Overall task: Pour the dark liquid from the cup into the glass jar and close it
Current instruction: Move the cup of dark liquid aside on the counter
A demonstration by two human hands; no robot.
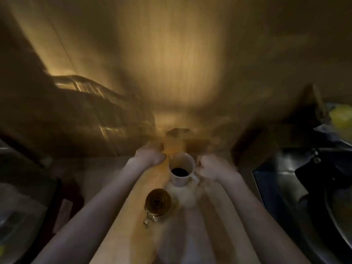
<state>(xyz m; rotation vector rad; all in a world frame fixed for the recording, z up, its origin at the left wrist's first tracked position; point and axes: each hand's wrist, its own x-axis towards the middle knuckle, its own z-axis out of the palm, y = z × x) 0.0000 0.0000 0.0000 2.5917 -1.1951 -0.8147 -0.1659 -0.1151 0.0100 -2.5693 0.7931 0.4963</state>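
The view is blurred by motion. A white cup [182, 169] with dark liquid in it stands mid-counter, its handle toward the right. Nearer to me is a glass jar [158, 203] with a metal wire clasp on its near side; whether its top is covered I cannot make out. My left hand [150, 157] is curled just left of the cup, close to an amber container [176, 142] behind it. My right hand [215, 168] is curled just right of the cup, beside the handle. Whether either hand touches anything is not clear.
A steel sink [282, 180] lies to the right, with dark items in it and a yellow object [341, 115] behind. A wire dish rack [91, 103] stands at the back left. A dark appliance [22, 187] edges the left side. A wall rises behind the counter.
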